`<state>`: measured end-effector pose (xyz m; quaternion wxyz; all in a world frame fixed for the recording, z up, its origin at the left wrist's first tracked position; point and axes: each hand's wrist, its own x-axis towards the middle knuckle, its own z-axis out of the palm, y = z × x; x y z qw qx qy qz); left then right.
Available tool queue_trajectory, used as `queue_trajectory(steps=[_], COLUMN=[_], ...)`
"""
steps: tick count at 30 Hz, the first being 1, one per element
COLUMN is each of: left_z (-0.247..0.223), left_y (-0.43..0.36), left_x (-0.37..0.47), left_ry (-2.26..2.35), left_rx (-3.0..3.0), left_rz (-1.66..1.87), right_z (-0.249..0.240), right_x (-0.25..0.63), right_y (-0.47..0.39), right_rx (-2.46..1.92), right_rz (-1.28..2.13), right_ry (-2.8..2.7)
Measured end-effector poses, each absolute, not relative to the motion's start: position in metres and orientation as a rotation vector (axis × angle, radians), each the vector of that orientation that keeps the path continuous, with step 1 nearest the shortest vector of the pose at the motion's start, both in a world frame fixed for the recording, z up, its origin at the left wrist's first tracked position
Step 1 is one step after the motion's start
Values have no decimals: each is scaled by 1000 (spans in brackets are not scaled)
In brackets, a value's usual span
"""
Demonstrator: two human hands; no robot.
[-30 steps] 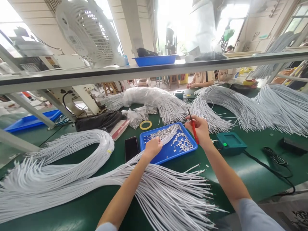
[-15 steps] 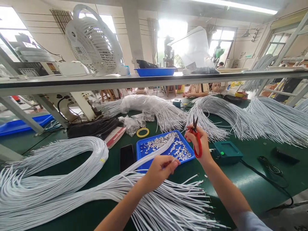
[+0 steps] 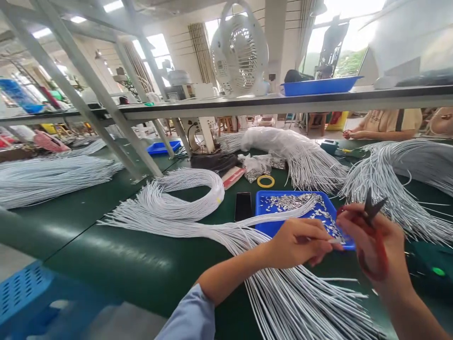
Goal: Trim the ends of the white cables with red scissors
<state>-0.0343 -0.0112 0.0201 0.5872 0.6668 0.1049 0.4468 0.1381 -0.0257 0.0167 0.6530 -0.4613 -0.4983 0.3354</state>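
Note:
My left hand (image 3: 297,243) is closed in a pinch, and a short white wire end (image 3: 334,241) pokes out past its fingertips. Red-handled scissors (image 3: 373,208) are in my right hand (image 3: 394,255), blades pointing up and slightly apart. That hand is blurred by motion. Behind both hands, a blue tray (image 3: 264,228) holds many small metal terminals (image 3: 286,202), with a strand of white wires lying across it. Under my left forearm spreads a large bundle of white wires (image 3: 290,297), its cut ends fanned to the lower right.
A phone (image 3: 243,206) and a yellow tape roll (image 3: 265,181) lie beside the tray. More wire bundles (image 3: 198,193) cover the green table. A shelf (image 3: 226,105) carries a white fan (image 3: 242,52). Across the table sits another person (image 3: 389,123). A blue crate (image 3: 24,293) stands lower left.
My view has swung left, so the table's contents appear further right. My left hand keeps its pinch, and the scissors stay in my right hand, now closer to the left fingertips.

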Motion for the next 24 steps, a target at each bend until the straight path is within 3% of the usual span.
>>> queue_trajectory(steps=[6,24], left_z=[26,20], left_y=[-9,-2], left_x=[-37,-36], left_ry=[589,535], left_rx=[1820,1694], left_rz=[1397,1275], right_z=[15,26], right_x=[128,123], right_y=[-23,-26], right_rx=[-899,-688], right_rz=[797,869], right_ry=[-1188,-1166])
